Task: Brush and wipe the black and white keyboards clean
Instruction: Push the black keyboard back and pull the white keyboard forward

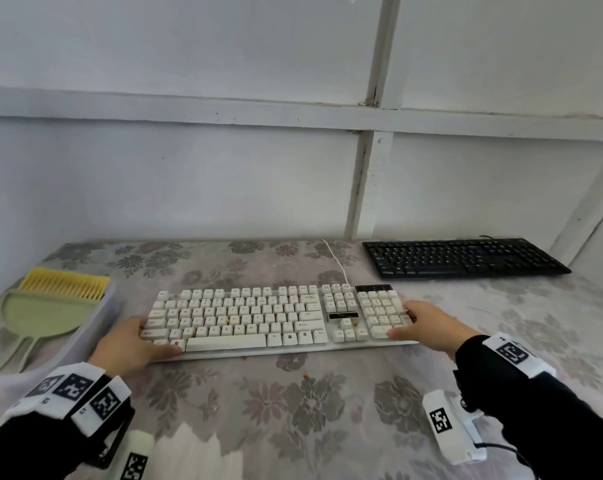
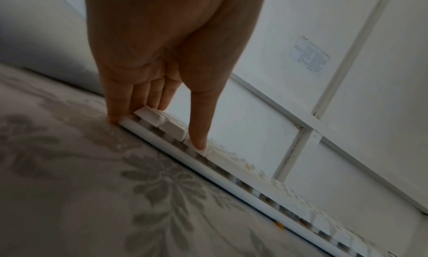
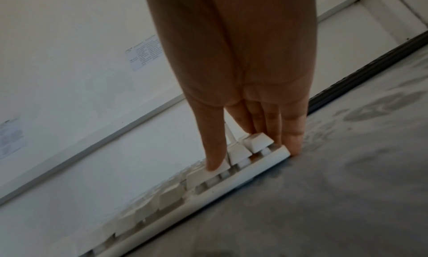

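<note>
Keyboards: 2 total. 1 white keyboard (image 1: 275, 318), centre of worktop, right in front of me, w/ brown-orange crumbs btwn keys; 1 black keyboard (image 1: 462, 258), far right, near the wall, well apart from the white one.
Cable: 1 white lead (image 1: 336, 259) runs from back of white kbd toward the wall.
Hands: 2, both mine, one at each end of white kbd. My left hand (image 1: 133, 344) holds the left end, thumb on top of the bottom-row keys, fingers (image 2: 120, 99) down along the end edge, tips at the cloth. My right hand (image 1: 428, 327) holds the right end by the numpad, thumb on a key, fingers (image 3: 294, 131) down the end edge likewise. Both only part-closed, clamped thumb-vs-fingers on the kbd.
Brush: 1, yellow bristles (image 1: 64, 284), far left.
Dustpan: 1, pale green (image 1: 40, 317), lying w/ the brush, handles pointing toward me.
Tray: 1 clear plastic tray (image 1: 95, 327) under brush + dustpan, just left of white kbd.
Worktop: covered in pale cloth (image 1: 293, 403) w/ grey-pink flower print; a few crumbs on it near kbd front edge.
Room: white panelled wall (image 1: 189, 168) w/ white battens, 1 printed sheet (image 2: 309, 55) stuck on it.
</note>
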